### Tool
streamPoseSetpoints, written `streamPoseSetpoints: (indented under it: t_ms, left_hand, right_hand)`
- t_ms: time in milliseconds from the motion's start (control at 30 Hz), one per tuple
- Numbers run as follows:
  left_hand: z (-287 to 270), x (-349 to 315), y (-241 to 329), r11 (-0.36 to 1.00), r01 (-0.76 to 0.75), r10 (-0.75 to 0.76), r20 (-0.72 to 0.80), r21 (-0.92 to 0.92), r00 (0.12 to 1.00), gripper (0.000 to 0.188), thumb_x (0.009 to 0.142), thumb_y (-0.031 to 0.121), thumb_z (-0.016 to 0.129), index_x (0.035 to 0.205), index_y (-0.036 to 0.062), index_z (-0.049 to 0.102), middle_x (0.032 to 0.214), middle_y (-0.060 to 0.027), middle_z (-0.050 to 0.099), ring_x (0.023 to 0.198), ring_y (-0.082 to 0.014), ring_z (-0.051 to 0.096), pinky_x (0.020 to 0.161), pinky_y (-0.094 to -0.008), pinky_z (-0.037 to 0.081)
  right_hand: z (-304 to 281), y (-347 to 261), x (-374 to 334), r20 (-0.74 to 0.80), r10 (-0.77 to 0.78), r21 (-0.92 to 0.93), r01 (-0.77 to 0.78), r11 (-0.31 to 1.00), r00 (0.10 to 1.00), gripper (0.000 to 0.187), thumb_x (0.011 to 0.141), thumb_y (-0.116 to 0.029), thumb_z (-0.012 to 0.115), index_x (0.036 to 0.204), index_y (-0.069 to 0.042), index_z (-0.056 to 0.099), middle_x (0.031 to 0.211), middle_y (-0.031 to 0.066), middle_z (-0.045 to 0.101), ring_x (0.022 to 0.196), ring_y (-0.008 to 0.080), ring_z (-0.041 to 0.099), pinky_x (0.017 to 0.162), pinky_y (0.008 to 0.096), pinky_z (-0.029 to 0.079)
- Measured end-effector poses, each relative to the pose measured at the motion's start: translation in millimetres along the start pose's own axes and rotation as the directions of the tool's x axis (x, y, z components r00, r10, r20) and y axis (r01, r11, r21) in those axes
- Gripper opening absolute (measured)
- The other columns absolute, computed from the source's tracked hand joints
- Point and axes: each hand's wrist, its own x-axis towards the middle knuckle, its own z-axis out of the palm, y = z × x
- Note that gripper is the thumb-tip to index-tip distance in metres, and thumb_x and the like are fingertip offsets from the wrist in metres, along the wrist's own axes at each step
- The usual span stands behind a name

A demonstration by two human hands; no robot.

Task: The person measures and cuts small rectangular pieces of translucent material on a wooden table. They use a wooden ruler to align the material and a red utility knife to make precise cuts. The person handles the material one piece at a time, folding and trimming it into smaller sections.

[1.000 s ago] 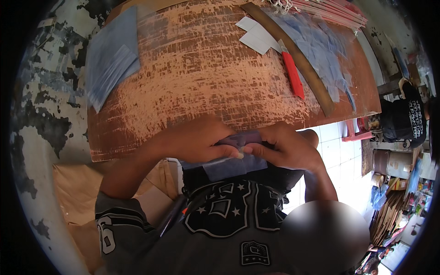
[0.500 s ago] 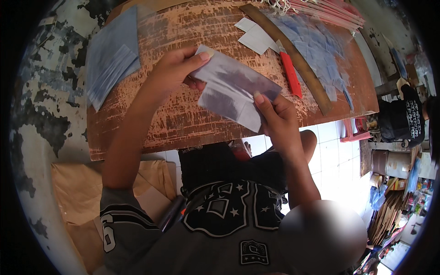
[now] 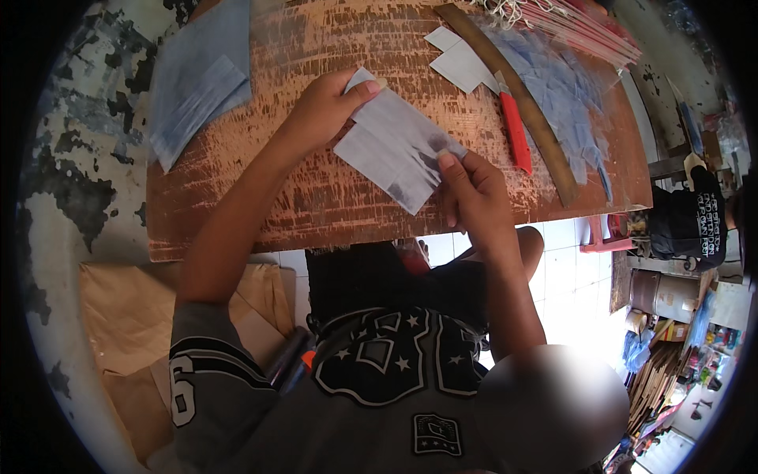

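Note:
A pale, shiny, translucent plastic sheet (image 3: 391, 142), roughly rectangular with a stepped corner, is held tilted above the worn table. My left hand (image 3: 328, 107) pinches its upper left corner, thumb on top. At the opposite end my right hand (image 3: 478, 193) grips the right edge between thumb and fingers. Whether the sheet is one layer or several I cannot tell. Beyond my right hand lie a red box cutter (image 3: 515, 130) and white paper pieces with a stepped outline (image 3: 462, 65).
The scratched brown table (image 3: 292, 193) carries a stack of bluish plastic sheets (image 3: 201, 87) at left. A long brown strip (image 3: 545, 130), a heap of bluish plastic pieces (image 3: 553, 95) and pink rods with white strings (image 3: 568, 28) lie at right. Another person (image 3: 687, 217) is at far right.
Both hands still hold the plastic sheet. Its angle has shifted, so it looks whiter with less glare. The left hand sits slightly farther right in view; the table scene has shifted a little too.

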Motion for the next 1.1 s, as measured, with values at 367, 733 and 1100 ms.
streamPoseSetpoints:
  t_ms: [367,733,1100]
  left_hand:
    - [-4.6,-0.3,-14.8,0.755,-0.202,0.27,-0.016,0.624,0.963,0.04,0.112,0.039,0.065,0.109,-0.001,0.07,0.095,-0.0128,0.069,0.085,-0.0265,0.068,0.081,-0.0437,0.054]
    - [1.4,0.2,-36.7,0.631,-0.327,0.471,-0.012,0.703,0.882,0.044,0.112,0.04,0.063,0.111,-0.0044,0.067,0.1,-0.0156,0.063,0.098,-0.0351,0.062,0.092,-0.0492,0.046]
    - [2.0,1.3,-42.5,0.603,-0.385,0.551,-0.016,0.699,0.834,0.038,0.111,0.034,0.064,0.108,-0.0044,0.065,0.097,-0.0168,0.061,0.094,-0.0366,0.061,0.087,-0.0489,0.046]
  right_hand:
    - [0.2,0.0,11.1,0.02,-0.314,-0.707,0.235,0.667,0.949,0.033,0.106,-0.034,0.072,0.1,-0.002,0.075,0.077,0.0199,0.074,0.07,0.0398,0.074,0.067,0.0507,0.057]
    - [-6.7,-13.1,9.1,-0.043,-0.248,-0.858,0.091,0.505,0.968,0.041,0.102,-0.045,0.077,0.093,-0.005,0.072,0.072,0.0147,0.073,0.07,0.0383,0.075,0.068,0.0516,0.057]
    - [-79.1,-0.4,61.6,-0.101,-0.608,-0.958,0.087,0.272,0.788,0.05,0.103,-0.041,0.078,0.137,-0.005,0.066,0.113,0.0208,0.07,0.1,0.0402,0.072,0.082,0.0507,0.057]
